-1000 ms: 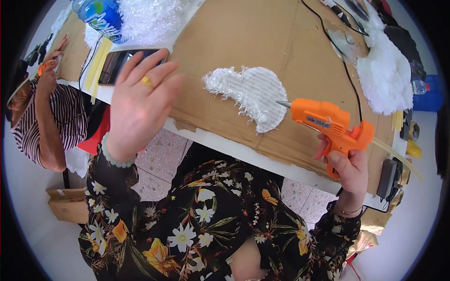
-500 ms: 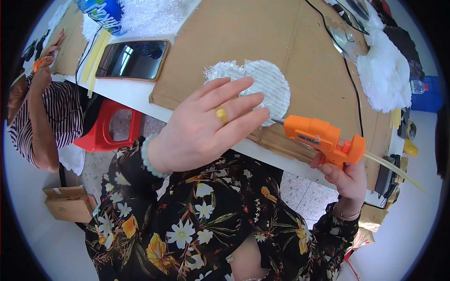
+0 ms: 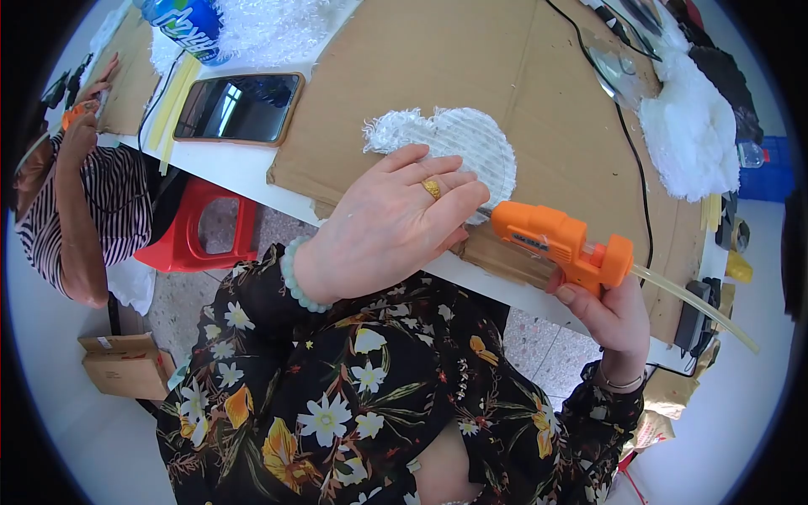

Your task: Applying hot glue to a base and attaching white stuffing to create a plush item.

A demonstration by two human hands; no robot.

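Left hand [image 3: 391,223] has moved from the phone to press flat on the white fluffy heart-shaped piece [image 3: 459,143]; right hand [image 3: 610,311] grips the orange glue gun [image 3: 560,244] beside it.

Head-worn fisheye, looking steeply down

One close view faces the cardboard sheet [image 3: 471,76] at twelve o'clock; forearms enter from six; edges bend outward.

phone [image 3: 236,108] left of cardboard [image 3: 471,67] | fluffy patch [image 3: 459,143] on cardboard, seemingly

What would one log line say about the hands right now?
left hand: flat on white fuzzy heart patch | right hand: gripping orange glue gun, nozzle at patch edge | base: cardboard sheet | nearby: phone
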